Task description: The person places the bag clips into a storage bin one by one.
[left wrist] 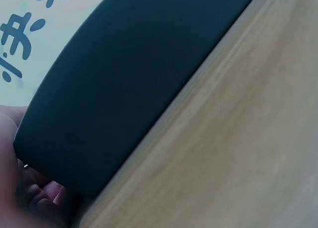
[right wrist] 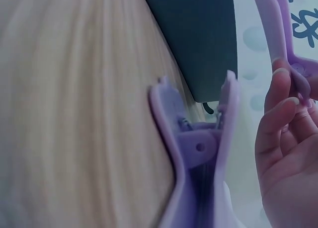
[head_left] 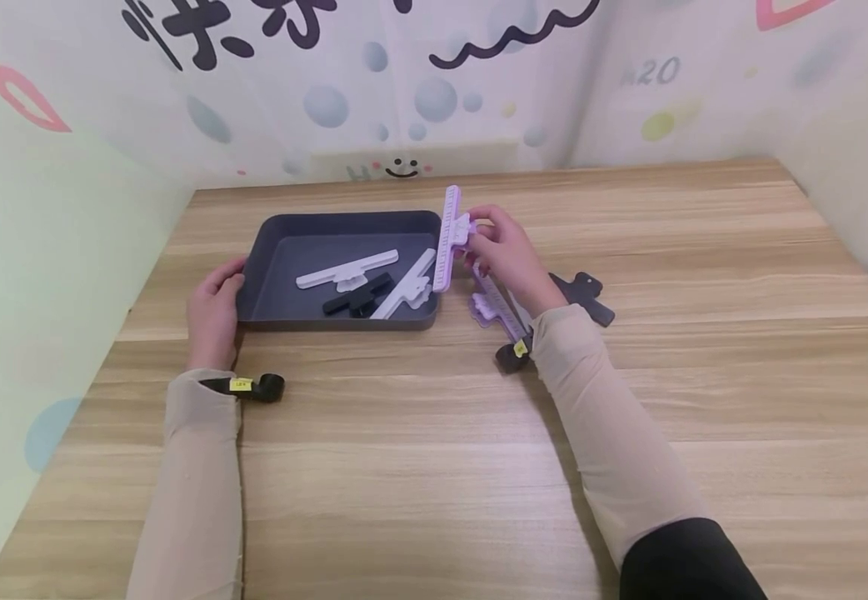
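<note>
Clips [head_left: 347, 270] in tray [head_left: 276, 262], other clips [head_left: 500, 304] rightward

Head view: black lettering [head_left: 197, 25] is cropped by the top edge. The left hand [head_left: 212, 312] has some fingers hidden behind the dark tray [head_left: 276, 262]. The right wrist partly covers a black clip [head_left: 591, 300] and a pale piece [head_left: 521, 315], too hidden to identify. Print on the yellow label [head_left: 241, 384] is too small to read.
Left wrist view: the tray leaves the top edge, its inside out of sight.
Right wrist view: the held purple clip [head_left: 446, 242] is cut off upper right, the nearer purple clip [right wrist: 198, 148] at the bottom; the worktop [right wrist: 79, 114] blurs.
</note>
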The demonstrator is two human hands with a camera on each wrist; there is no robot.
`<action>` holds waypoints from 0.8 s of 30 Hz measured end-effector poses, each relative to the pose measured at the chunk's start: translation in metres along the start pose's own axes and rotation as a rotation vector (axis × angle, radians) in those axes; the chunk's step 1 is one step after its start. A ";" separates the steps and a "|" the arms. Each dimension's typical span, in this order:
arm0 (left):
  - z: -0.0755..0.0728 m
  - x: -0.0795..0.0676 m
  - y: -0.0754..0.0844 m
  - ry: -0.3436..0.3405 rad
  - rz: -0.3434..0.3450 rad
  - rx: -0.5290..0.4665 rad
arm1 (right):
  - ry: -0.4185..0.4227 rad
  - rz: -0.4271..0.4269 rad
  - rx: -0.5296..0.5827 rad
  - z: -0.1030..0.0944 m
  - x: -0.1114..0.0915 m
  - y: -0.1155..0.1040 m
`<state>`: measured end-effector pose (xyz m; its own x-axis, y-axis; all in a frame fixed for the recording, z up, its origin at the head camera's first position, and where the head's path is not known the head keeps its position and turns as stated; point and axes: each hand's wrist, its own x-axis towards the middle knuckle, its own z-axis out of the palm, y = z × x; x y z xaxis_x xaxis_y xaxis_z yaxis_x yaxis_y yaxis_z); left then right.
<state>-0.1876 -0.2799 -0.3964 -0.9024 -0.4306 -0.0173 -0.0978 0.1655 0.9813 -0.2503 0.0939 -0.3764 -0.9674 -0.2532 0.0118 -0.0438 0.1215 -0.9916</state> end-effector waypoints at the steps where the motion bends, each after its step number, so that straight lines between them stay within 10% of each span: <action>1: 0.000 0.000 0.000 -0.001 0.000 -0.001 | 0.000 0.000 0.003 0.000 0.000 0.000; 24: 0.000 0.000 -0.001 0.004 -0.007 -0.004 | -0.060 -0.035 -0.064 0.022 -0.004 -0.014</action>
<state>-0.1876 -0.2802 -0.3970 -0.9002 -0.4349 -0.0233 -0.1025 0.1594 0.9819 -0.2402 0.0719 -0.3654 -0.9482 -0.3155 0.0363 -0.0950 0.1725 -0.9804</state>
